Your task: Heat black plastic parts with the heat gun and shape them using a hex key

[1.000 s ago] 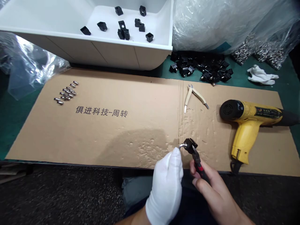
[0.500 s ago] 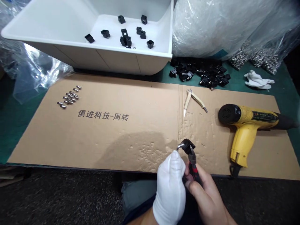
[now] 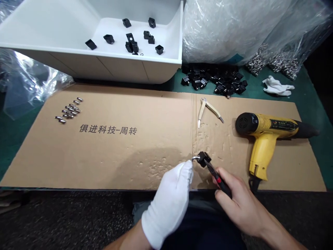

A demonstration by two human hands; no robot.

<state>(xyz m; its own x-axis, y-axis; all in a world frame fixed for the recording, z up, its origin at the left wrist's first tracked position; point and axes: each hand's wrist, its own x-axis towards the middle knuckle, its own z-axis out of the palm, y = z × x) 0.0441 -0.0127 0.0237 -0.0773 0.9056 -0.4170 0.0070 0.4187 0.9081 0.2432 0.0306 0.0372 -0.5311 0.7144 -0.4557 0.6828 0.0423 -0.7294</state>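
My gloved left hand (image 3: 169, 198) grips a bent metal rod (image 3: 195, 157) whose far end meets a black block (image 3: 203, 158), and my bare right hand (image 3: 238, 198) is wrapped around a red-and-black-handled tool (image 3: 218, 178), its tip against the same block; the block sits just above the cardboard's front edge, between my two hands. I judge this piece to be partway through, since both tools are on it, though I can't tell how firmly the rod is seated. Several black pieces lie in the white bin (image 3: 122, 69), a larger black heap (image 3: 226, 81) lies beyond the cardboard (image 3: 156, 118), and loose metal pins (image 3: 69, 111) lie at far left; which are finished I can't say. For moving, I have a broad stretch of cardboard leftward, while the heat gun (image 3: 262, 133) crowds my right and the pale-handled nippers (image 3: 201, 110) lie ahead, near the block
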